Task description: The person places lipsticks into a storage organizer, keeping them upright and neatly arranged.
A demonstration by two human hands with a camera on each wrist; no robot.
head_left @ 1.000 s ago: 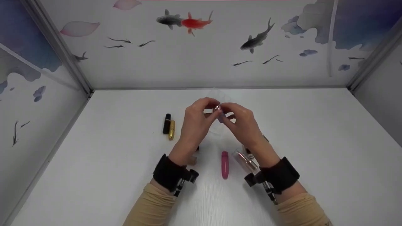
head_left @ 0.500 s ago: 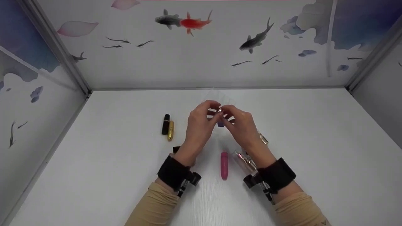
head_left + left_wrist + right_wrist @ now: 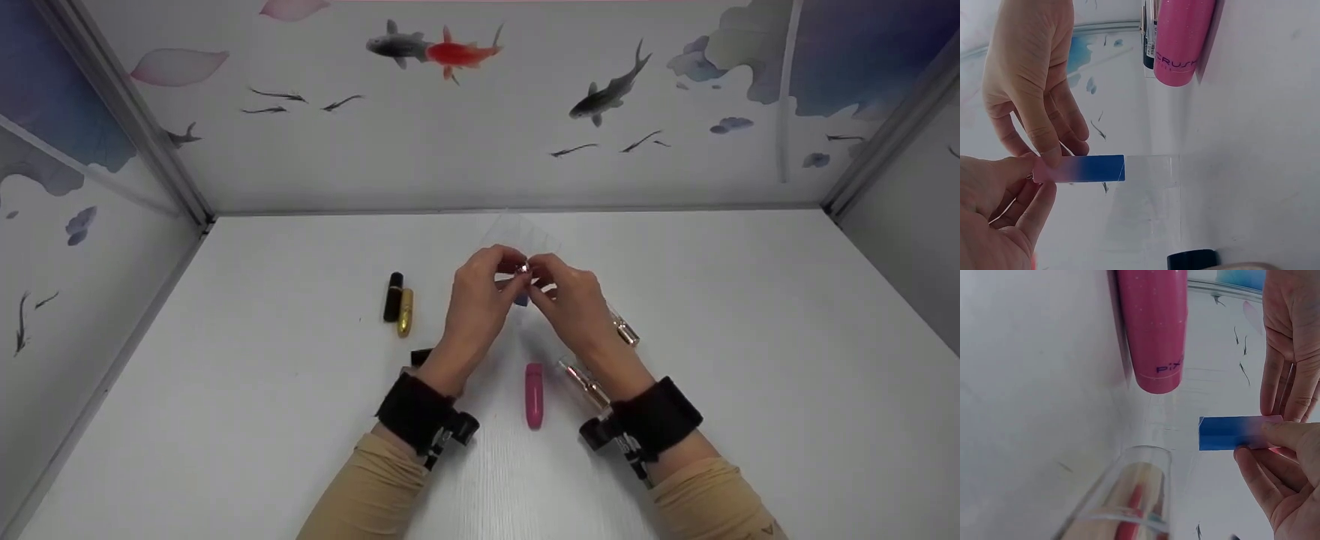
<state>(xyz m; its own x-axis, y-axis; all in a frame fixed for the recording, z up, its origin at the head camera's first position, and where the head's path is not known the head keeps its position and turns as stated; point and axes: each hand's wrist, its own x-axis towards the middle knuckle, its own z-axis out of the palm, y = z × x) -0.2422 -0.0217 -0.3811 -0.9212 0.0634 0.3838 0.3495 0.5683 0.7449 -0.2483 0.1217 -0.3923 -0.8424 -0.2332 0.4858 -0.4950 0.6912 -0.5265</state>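
Observation:
Both hands meet over the back middle of the table at a slim, square-sided lipstick tube [image 3: 1089,169], which fades from blue to pink. My left hand [image 3: 480,296] pinches its upper end, where a shiny metallic part [image 3: 523,268] shows in the head view. Lower on the pink section, the thumb and fingers of my right hand [image 3: 576,304] grip the body, as the right wrist view shows. The blue end [image 3: 1219,433] sticks out below the fingers, pointing down. Under and behind the hands stands a clear plastic holder [image 3: 517,229], its outline faint.
A pink tube [image 3: 534,396] lies between the forearms. Beside the right forearm lie a clear-capped lipstick [image 3: 585,382] and another shiny tube [image 3: 624,330]. A black tube [image 3: 393,298] and a gold one [image 3: 405,313] lie at left. A black item [image 3: 421,357] is partly hidden by the left wrist.
Both hands have come slightly toward the body, still on the lipstick tube. The tube has turned so its blue end points down. More of the shiny tube by the right forearm shows.

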